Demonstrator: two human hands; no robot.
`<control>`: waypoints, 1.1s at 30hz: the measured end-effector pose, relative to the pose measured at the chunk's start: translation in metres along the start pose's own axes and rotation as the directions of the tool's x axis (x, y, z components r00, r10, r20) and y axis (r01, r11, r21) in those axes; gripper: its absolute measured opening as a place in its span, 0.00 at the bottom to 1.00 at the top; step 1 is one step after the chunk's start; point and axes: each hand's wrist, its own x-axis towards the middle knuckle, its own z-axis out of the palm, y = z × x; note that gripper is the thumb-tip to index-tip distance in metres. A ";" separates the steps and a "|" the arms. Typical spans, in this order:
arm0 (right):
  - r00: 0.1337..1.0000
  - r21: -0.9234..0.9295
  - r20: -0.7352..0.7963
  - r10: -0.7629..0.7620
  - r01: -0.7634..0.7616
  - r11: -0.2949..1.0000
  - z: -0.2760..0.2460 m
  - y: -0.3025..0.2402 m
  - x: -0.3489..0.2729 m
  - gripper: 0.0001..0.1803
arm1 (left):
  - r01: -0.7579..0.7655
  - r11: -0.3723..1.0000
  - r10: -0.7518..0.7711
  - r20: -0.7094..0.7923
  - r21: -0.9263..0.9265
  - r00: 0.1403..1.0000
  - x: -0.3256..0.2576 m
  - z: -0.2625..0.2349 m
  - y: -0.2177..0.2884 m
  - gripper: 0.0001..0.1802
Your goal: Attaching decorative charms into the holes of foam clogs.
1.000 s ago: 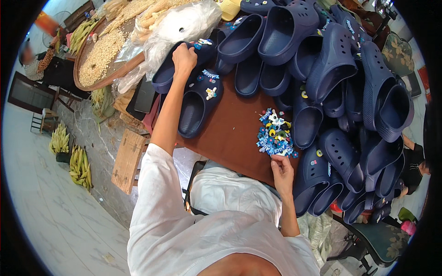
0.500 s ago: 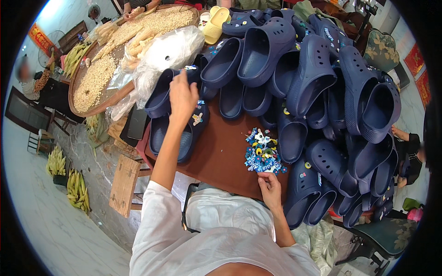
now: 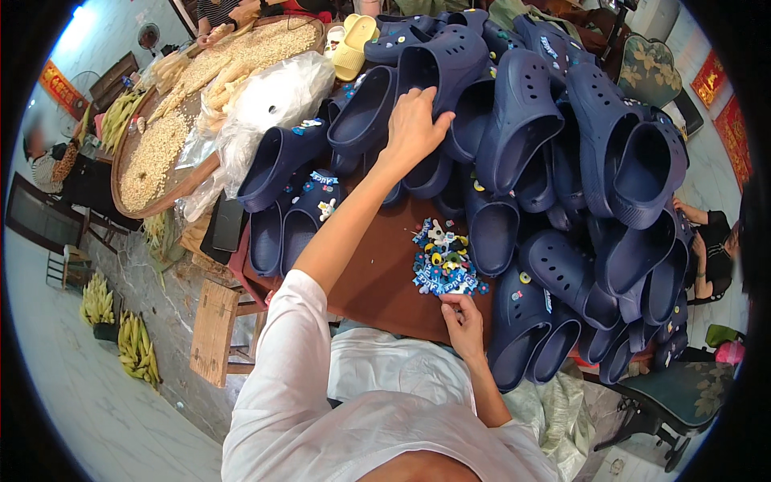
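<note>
My left hand [image 3: 414, 130] reaches across the table to a navy clog [image 3: 454, 58] on the heap. Its fingers bend over the heel rim into the opening, and the thumb lies along the outside. Low on the right, my right hand [image 3: 464, 323] rests at the near edge of a pile of small colourful shoe charms [image 3: 446, 261]. Its fingers are loosely bent with the thumb apart, and no object shows in them. Left of my arm sit a navy clog with charms on its upper [image 3: 317, 210] and another clog behind it [image 3: 277, 161].
Many navy clogs [image 3: 522, 120] are heaped along the right and back. A yellow slide sandal [image 3: 353, 50] lies behind. At far left are a round tray of kernels [image 3: 132, 210], a plastic bag [image 3: 285, 92], a phone [image 3: 228, 225] and a wooden stool [image 3: 214, 333]. Other people sit around.
My left hand has left the charm-decorated clogs at the left and moved right to a clog on the heap. My right hand stays by the charms. The whole view has shifted slightly.
</note>
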 end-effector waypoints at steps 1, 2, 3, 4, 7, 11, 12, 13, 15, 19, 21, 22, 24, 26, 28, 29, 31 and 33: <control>1.000 -0.005 -0.009 -0.006 0.006 1.000 -0.001 0.002 -0.001 0.09 | -0.010 1.000 0.009 -0.032 -0.015 0.999 0.002 0.009 -0.006 0.22; 1.000 -0.004 -0.015 0.010 -0.010 1.000 -0.003 0.005 -0.003 0.09 | -0.005 1.000 0.004 -0.017 -0.022 1.000 0.003 0.014 -0.007 0.22; 1.000 0.003 -0.025 0.006 -0.006 1.000 -0.005 0.008 -0.004 0.09 | -0.008 0.995 -0.001 -0.089 -0.095 0.996 0.001 0.017 -0.009 0.20; 0.999 0.011 -0.034 0.002 -0.002 1.000 -0.007 0.009 -0.004 0.09 | -0.013 0.986 -0.014 -0.161 -0.166 0.987 0.000 0.020 -0.012 0.19; 0.999 -0.023 -0.040 -0.019 0.018 1.000 -0.013 0.010 -0.006 0.09 | -0.109 0.987 0.079 -0.246 -0.115 0.966 -0.010 0.004 -0.011 0.17; 0.997 0.000 -0.069 -0.019 0.019 1.000 -0.022 0.012 -0.005 0.09 | -0.100 0.983 0.068 -0.203 -0.155 0.977 -0.046 -0.045 0.011 0.17; 0.997 -0.058 -0.076 -0.019 0.015 0.998 -0.024 0.009 -0.004 0.08 | -0.102 0.979 0.069 -0.185 -0.176 0.980 -0.062 -0.064 0.021 0.16; 0.995 -0.046 -0.090 -0.039 0.035 0.998 -0.023 0.010 -0.002 0.08 | -0.055 0.973 0.021 -0.151 -0.225 0.988 -0.081 -0.084 0.031 0.15; 0.992 -0.034 -0.114 -0.046 0.042 0.999 -0.021 0.012 0.003 0.08 | 0.024 0.991 -0.030 -0.048 -0.133 0.998 -0.120 -0.120 0.052 0.14; 0.976 -0.311 -0.149 -0.159 0.106 0.944 -0.012 -0.013 0.011 0.09 | 0.089 0.992 -0.086 0.043 -0.085 0.995 -0.199 -0.175 0.065 0.10; 0.972 -0.451 -0.150 -0.182 0.097 0.887 -0.011 -0.011 0.014 0.15 | 0.171 0.984 -0.165 0.097 -0.050 0.982 -0.236 -0.188 0.067 0.10; 0.973 -0.453 -0.150 -0.176 0.090 0.887 -0.009 -0.010 0.015 0.15 | 0.175 0.983 -0.169 0.102 -0.052 0.980 -0.249 -0.192 0.069 0.10; 0.906 -0.641 -0.209 -0.369 0.158 0.751 -0.002 -0.010 0.018 0.21 | 0.231 0.972 -0.221 0.166 -0.040 0.961 -0.275 -0.197 0.073 0.11; 0.931 -0.652 -0.173 -0.321 0.136 0.746 -0.005 0.004 0.015 0.29 | 0.298 0.954 -0.285 0.203 -0.032 0.937 -0.306 -0.193 0.078 0.11; 0.912 -0.673 -0.213 -0.350 0.123 0.730 -0.005 0.015 0.012 0.32 | 0.386 0.921 -0.365 0.236 -0.045 0.900 -0.333 -0.185 0.084 0.11; 0.930 -0.657 -0.202 -0.308 0.105 0.747 -0.005 0.016 0.011 0.36 | 0.406 0.913 -0.385 0.247 -0.036 0.889 -0.346 -0.179 0.085 0.12; 0.930 -0.677 -0.190 -0.314 0.108 0.728 -0.001 0.019 0.010 0.37 | 0.442 0.897 -0.422 0.255 -0.023 0.870 -0.370 -0.165 0.083 0.12; 0.949 -0.670 -0.158 -0.272 0.099 0.736 -0.001 0.030 0.013 0.40 | 0.431 0.902 -0.417 0.255 0.002 0.872 -0.379 -0.155 0.082 0.12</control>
